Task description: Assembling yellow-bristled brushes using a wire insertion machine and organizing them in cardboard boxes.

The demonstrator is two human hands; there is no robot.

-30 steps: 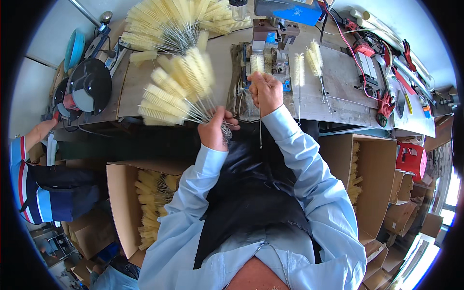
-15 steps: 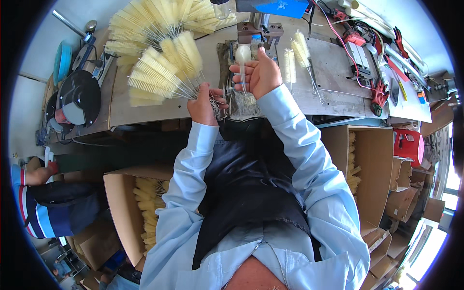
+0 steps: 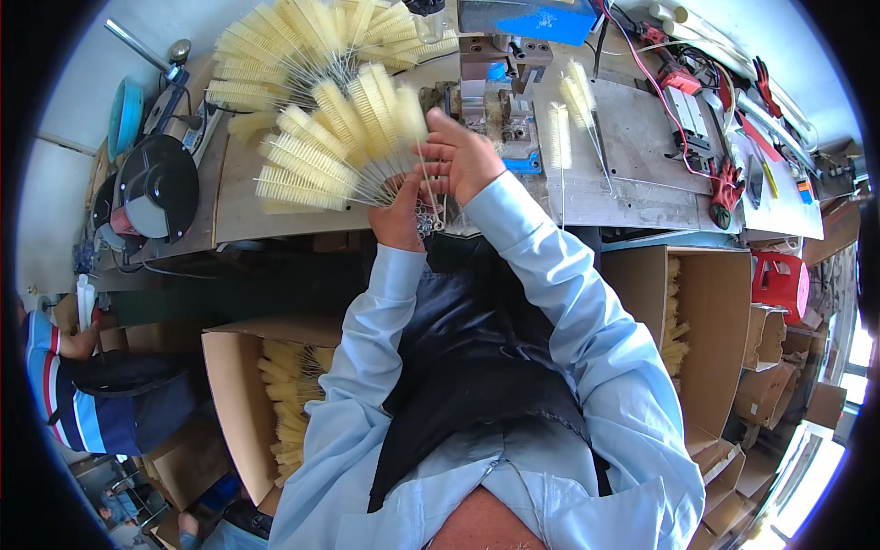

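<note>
My left hand (image 3: pixel 398 220) is closed round the wire handles of a fanned bunch of bottle brushes (image 3: pixel 316 151) with cream bristles. Their looped wire ends poke out below the fist. Beside the bunch's right edge, my right hand (image 3: pixel 463 158) has its fingers toward the left, lightly curled at the wire of one bottle brush (image 3: pixel 410 115). That brush stands almost upright against the others. Behind my right hand is a metal fixture (image 3: pixel 518 133) with blue parts, under a machine head (image 3: pixel 504 55).
More brushes (image 3: pixel 293 37) lie fanned at the back left. Two loose brushes (image 3: pixel 560 137) (image 3: pixel 577 96) rest right of the fixture. A cutting machine (image 3: pixel 147 188) stands left. Boxes (image 3: pixel 234 394) (image 3: pixel 706 339) of brushes flank me. Red gloves (image 3: pixel 727 192) lie right; another person (image 3: pixel 101 385) is at left.
My right hand has moved left from in front of the fixture to the bunch, bringing a brush along. The fixture it covered now shows. My left hand still grips the bunch, slightly farther right.
</note>
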